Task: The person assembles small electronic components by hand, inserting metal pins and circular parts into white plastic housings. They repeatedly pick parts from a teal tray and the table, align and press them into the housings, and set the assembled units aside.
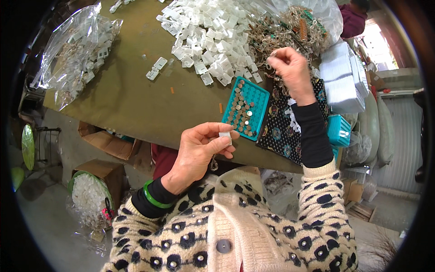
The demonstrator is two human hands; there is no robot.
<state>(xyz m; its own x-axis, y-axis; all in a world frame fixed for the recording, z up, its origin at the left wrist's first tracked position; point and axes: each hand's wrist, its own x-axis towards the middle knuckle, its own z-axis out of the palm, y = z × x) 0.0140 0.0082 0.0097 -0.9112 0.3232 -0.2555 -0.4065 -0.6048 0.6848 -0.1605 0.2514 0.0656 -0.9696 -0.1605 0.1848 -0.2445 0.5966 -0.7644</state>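
Observation:
My left hand is closed in a pinch on a small white plastic piece, in front of the table edge. My right hand reaches over the near side of a tangled heap of cords. Its thumb and fingertips are pressed together; whatever they hold is too small to name. Between the hands lies a teal tray with round pockets, several holding small metallic discs. Under my right forearm, a black patterned cloth carries small white pieces.
A big pile of white plastic cases covers the far middle of the table. Left of it lies a clear plastic bag of similar pieces. White stacked trays and teal trays stand right. Another person's dark sleeve shows far right.

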